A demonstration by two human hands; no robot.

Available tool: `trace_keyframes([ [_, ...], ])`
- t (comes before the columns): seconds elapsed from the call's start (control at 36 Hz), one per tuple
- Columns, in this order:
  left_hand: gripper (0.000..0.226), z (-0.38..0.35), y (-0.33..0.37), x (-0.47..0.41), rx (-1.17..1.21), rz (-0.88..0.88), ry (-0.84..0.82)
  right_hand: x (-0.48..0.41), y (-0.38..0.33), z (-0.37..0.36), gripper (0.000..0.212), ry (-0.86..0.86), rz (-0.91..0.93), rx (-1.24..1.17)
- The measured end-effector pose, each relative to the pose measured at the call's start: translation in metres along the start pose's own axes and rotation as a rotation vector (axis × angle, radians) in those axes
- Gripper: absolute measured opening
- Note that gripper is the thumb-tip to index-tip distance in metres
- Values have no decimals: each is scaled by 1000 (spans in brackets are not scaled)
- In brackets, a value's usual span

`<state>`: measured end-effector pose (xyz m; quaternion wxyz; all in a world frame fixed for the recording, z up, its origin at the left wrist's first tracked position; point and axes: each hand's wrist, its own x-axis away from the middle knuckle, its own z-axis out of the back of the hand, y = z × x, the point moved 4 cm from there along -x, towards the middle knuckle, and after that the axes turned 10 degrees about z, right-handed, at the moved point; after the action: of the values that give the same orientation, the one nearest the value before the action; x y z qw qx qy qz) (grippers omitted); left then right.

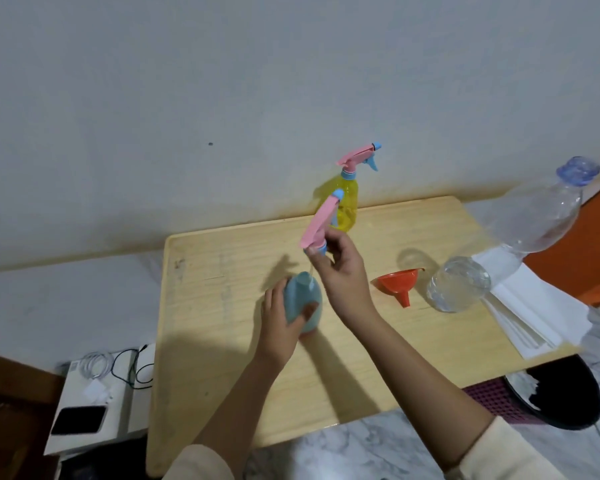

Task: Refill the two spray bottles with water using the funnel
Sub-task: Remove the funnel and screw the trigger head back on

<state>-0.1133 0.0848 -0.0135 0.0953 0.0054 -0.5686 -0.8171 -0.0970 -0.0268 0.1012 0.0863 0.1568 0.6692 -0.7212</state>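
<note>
A light blue spray bottle (300, 299) stands on the wooden table (222, 271), and my left hand (279, 318) grips its body. Above it, my right hand (338, 268) holds the bottle's pink spray head (317, 223), lifted off the neck with its thin dip tube still reaching into the opening. A yellow spray bottle (347, 206) with its pink head on stands at the table's far edge by the wall. An orange funnel (397, 284) lies on its side to the right of my hands. Beside it stands a large clear water bottle (499, 265) with a blue cap.
A stack of white paper (534, 317) lies at the table's right edge under the water bottle. A dark bin (561, 393) sits below the right front corner. To the left, a low white box (94, 400) holds cables and a phone.
</note>
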Motion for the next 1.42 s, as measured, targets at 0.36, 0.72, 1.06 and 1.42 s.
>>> trace_keyframes([
  [0.36,102,-15,-30,-1,-11,-4,52,26,54,5,25,-134,-138,95],
  [0.72,101,-9,-25,-3,-47,4,-197,-3,33,20,21,-374,-182,86],
  [1.06,97,4,45,-1,-14,-8,-333,-28,-9,36,20,-374,-87,161],
  [1.42,103,15,110,11,-58,-162,-249,-21,-54,29,27,46,-54,12],
])
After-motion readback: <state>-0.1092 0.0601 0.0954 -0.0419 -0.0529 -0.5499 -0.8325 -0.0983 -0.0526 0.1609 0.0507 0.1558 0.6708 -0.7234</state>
